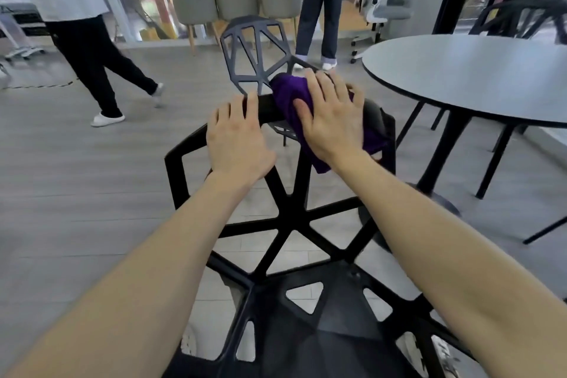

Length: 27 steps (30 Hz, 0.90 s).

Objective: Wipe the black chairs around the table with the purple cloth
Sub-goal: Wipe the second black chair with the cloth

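Purple cloth (287, 92) draped over top rail (267, 106) of near black chair (294, 202), pressed flat under right hand (333, 123), fingers (325, 83) spread. Left hand (237, 144) just left on bare rail, fingers spread. Rail's long axis left-right; unwiped stretch likely leftward

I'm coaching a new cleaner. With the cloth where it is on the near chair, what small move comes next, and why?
Probably slide the right hand and purple cloth left along the top rail of the black chair, toward the left hand. The cloth covers only the rail's right part; the stretch between the hands is uncovered.
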Each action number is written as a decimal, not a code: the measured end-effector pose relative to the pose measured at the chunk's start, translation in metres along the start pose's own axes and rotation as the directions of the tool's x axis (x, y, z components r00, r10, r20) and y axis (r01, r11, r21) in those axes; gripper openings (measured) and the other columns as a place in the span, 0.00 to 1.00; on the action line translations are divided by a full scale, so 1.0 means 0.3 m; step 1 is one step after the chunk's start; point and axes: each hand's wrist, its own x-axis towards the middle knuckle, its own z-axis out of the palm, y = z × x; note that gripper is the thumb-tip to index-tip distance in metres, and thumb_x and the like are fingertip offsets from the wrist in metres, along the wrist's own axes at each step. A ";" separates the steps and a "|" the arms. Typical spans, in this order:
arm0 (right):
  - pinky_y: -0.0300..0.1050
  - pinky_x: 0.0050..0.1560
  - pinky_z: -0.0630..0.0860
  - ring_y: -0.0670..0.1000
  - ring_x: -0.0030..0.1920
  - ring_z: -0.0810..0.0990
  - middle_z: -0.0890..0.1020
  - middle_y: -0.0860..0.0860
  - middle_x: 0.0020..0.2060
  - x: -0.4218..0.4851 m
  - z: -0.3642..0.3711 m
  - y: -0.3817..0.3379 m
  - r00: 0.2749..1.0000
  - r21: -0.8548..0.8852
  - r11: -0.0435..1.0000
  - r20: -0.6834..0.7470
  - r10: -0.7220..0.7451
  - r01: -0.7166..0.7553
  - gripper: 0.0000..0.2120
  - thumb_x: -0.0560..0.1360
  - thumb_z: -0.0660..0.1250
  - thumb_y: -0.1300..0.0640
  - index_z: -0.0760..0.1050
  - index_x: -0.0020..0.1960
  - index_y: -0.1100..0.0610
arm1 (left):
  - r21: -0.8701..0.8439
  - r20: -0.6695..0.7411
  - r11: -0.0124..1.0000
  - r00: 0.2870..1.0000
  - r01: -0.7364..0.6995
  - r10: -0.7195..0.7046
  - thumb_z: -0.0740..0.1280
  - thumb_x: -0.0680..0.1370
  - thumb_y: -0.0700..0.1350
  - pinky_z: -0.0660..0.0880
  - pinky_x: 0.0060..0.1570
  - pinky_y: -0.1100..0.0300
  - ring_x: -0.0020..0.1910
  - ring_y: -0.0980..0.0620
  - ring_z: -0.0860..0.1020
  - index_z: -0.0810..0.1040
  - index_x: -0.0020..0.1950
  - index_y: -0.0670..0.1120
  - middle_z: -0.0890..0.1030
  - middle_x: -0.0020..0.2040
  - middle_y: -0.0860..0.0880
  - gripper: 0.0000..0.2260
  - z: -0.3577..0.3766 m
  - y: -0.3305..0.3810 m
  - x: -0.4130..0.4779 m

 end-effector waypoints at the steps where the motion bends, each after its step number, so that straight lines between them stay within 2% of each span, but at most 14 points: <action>1: 0.63 0.79 0.58 0.58 0.84 0.61 0.66 0.55 0.82 -0.034 0.007 -0.025 1.000 0.026 1.000 0.007 0.011 -0.011 0.31 0.88 0.50 0.39 0.61 0.85 0.54 | 0.002 -0.008 1.000 1.000 -0.017 0.018 0.68 0.65 0.51 0.69 0.68 0.47 0.63 0.38 0.74 0.62 0.83 0.47 0.73 0.69 0.42 0.45 0.001 -0.002 -0.002; 3: 0.66 0.84 0.47 0.57 0.87 0.49 0.53 0.55 0.87 -0.132 0.033 -0.055 1.000 0.084 0.996 0.020 -0.019 0.017 0.34 0.87 0.55 0.40 0.52 0.88 0.54 | 0.021 -0.014 0.999 0.999 -0.045 0.045 0.66 0.67 0.53 0.69 0.67 0.46 0.63 0.37 0.73 0.60 0.84 0.49 0.72 0.69 0.41 0.45 -0.002 -0.004 -0.004; 4: 0.67 0.84 0.44 0.57 0.87 0.47 0.50 0.55 0.87 -0.195 0.053 -0.071 0.999 0.112 0.993 0.034 -0.038 0.034 0.36 0.86 0.57 0.42 0.50 0.88 0.54 | 0.028 -0.025 0.998 0.999 -0.048 0.049 0.67 0.69 0.54 0.69 0.68 0.45 0.64 0.37 0.73 0.60 0.85 0.49 0.72 0.70 0.40 0.44 0.000 -0.005 -0.002; 6: 0.66 0.85 0.45 0.60 0.86 0.53 0.51 0.55 0.87 -0.335 0.100 -0.104 0.995 0.155 0.987 0.078 -0.064 0.051 0.35 0.86 0.61 0.46 0.51 0.88 0.53 | 0.031 -0.040 0.998 0.998 -0.051 0.052 0.70 0.69 0.55 0.68 0.71 0.45 0.65 0.37 0.73 0.60 0.84 0.48 0.71 0.71 0.40 0.44 0.005 -0.001 -0.003; 8: 0.64 0.85 0.49 0.63 0.82 0.63 0.59 0.55 0.86 -0.440 0.138 -0.129 0.993 0.217 0.976 0.108 -0.051 0.027 0.34 0.86 0.62 0.50 0.53 0.88 0.53 | 0.038 -0.034 0.998 0.998 -0.052 0.053 0.72 0.67 0.56 0.65 0.75 0.43 0.68 0.36 0.71 0.60 0.83 0.47 0.70 0.72 0.39 0.46 0.003 0.012 -0.008; 9: 0.64 0.85 0.51 0.62 0.81 0.63 0.59 0.55 0.85 -0.445 0.146 -0.133 0.994 0.238 0.971 0.101 -0.037 0.012 0.33 0.86 0.62 0.51 0.54 0.88 0.53 | 0.043 -0.033 0.998 0.998 -0.050 0.052 0.73 0.67 0.56 0.63 0.77 0.42 0.70 0.35 0.70 0.59 0.83 0.47 0.69 0.73 0.39 0.47 0.004 0.013 -0.006; 14: 0.57 0.86 0.51 0.57 0.86 0.53 0.50 0.54 0.87 -0.318 0.125 -0.121 1.000 0.230 0.973 0.025 -0.003 -0.003 0.31 0.89 0.59 0.52 0.51 0.88 0.55 | 0.037 -0.098 0.997 0.993 -0.064 0.068 0.73 0.72 0.52 0.59 0.80 0.42 0.74 0.35 0.68 0.59 0.84 0.46 0.68 0.75 0.38 0.43 0.042 0.006 -0.005; 17: 0.60 0.86 0.52 0.57 0.87 0.51 0.50 0.55 0.87 -0.337 0.133 -0.149 1.000 0.232 0.972 0.002 0.031 -0.031 0.31 0.89 0.59 0.52 0.52 0.88 0.56 | 0.038 -0.100 0.997 0.992 -0.073 0.076 0.73 0.71 0.52 0.60 0.80 0.42 0.74 0.35 0.68 0.59 0.84 0.46 0.68 0.75 0.38 0.43 0.051 -0.003 -0.002; 20: 0.63 0.83 0.59 0.59 0.86 0.52 0.53 0.55 0.87 -0.459 0.156 -0.193 0.991 0.381 0.915 0.043 0.126 -0.133 0.32 0.87 0.63 0.56 0.55 0.87 0.56 | 0.018 -0.067 0.995 0.993 -0.095 0.096 0.74 0.68 0.50 0.58 0.82 0.42 0.76 0.36 0.66 0.59 0.84 0.46 0.67 0.77 0.39 0.47 0.046 -0.012 -0.003; 23: 0.60 0.77 0.71 0.58 0.86 0.54 0.49 0.49 0.88 -0.570 0.149 -0.193 0.980 0.566 0.800 0.110 0.168 -0.200 0.32 0.87 0.64 0.56 0.55 0.88 0.50 | 0.007 -0.063 0.995 0.993 -0.102 0.102 0.73 0.69 0.49 0.50 0.84 0.41 0.84 0.36 0.56 0.53 0.87 0.45 0.59 0.83 0.37 0.50 0.042 -0.010 -0.010; 25: 0.57 0.74 0.75 0.57 0.86 0.57 0.45 0.45 0.88 -0.574 0.119 -0.177 0.974 0.583 0.781 0.162 0.156 -0.222 0.34 0.87 0.65 0.54 0.53 0.88 0.46 | 0.009 -0.075 0.994 0.991 -0.111 0.111 0.72 0.71 0.48 0.47 0.85 0.40 0.87 0.38 0.47 0.49 0.88 0.43 0.50 0.87 0.36 0.49 0.059 -0.005 -0.073; 27: 0.50 0.66 0.79 0.57 0.82 0.66 0.44 0.45 0.87 -0.555 0.093 -0.179 0.942 0.584 0.739 0.223 0.251 -0.336 0.39 0.85 0.68 0.50 0.49 0.88 0.41 | -0.072 -0.092 0.990 0.989 -0.122 0.115 0.68 0.73 0.43 0.49 0.84 0.40 0.87 0.38 0.46 0.52 0.87 0.40 0.50 0.86 0.36 0.44 0.094 0.024 -0.205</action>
